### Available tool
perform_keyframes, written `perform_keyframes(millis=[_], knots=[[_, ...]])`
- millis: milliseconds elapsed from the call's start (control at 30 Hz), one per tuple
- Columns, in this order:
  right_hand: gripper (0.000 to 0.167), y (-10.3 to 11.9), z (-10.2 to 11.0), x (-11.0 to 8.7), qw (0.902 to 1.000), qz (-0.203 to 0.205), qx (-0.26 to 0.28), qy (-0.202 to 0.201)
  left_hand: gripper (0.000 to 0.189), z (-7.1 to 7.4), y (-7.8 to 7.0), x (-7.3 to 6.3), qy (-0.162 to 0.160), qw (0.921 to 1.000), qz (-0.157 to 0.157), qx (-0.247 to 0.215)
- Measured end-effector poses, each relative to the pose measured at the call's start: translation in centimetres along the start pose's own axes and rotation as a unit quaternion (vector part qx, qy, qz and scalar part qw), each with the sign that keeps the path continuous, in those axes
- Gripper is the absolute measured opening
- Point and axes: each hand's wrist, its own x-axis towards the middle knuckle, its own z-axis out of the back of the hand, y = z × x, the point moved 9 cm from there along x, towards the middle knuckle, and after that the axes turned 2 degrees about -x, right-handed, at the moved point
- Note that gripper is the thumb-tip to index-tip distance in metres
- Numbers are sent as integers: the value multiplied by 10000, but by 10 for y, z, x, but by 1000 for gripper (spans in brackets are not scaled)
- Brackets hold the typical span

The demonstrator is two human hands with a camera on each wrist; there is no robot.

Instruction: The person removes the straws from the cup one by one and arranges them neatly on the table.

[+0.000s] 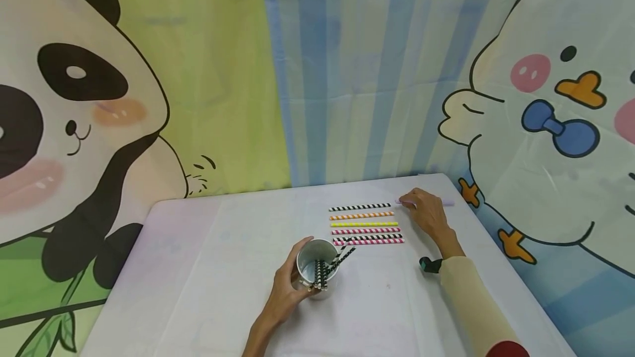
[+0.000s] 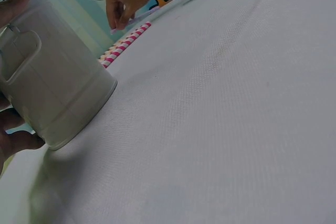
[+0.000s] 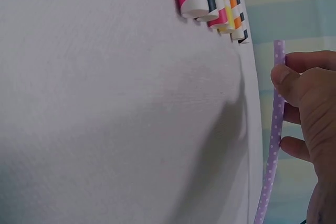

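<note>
My left hand (image 1: 286, 285) grips a pale metal mug (image 1: 308, 252) by its side, with thumb and fingers around it. Several black paper straws with white dots (image 1: 321, 277) stand in the mug and lean over its rim. In the left wrist view the mug (image 2: 68, 82) is tilted, its handle toward the hand. Between thumb and fingers, my right hand (image 1: 425, 212) pinches a purple straw with white dots (image 3: 277, 85) near one end. That hand is at the far right of the table, beyond the row of striped straws.
Striped paper straws lie side by side on the white table (image 1: 223, 269): black (image 1: 359, 207), orange (image 1: 361, 216), yellow (image 1: 364, 224) and pink ones (image 1: 367, 231). Behind the table hangs a cartoon-printed curtain (image 1: 347, 70). A dark wrist camera (image 1: 430, 265) sits at the right cuff.
</note>
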Motion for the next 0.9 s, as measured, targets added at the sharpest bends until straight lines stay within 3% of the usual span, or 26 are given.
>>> perform_keyframes(millis=[433,900], knots=[[13,-9,-14,3,9998,96,-26,155,96,0,2,-1,-32,10000,20,58],[13,-16,-25,5,9984,-204,-164,501,97,0,6,0,-61,9999,155,-5]])
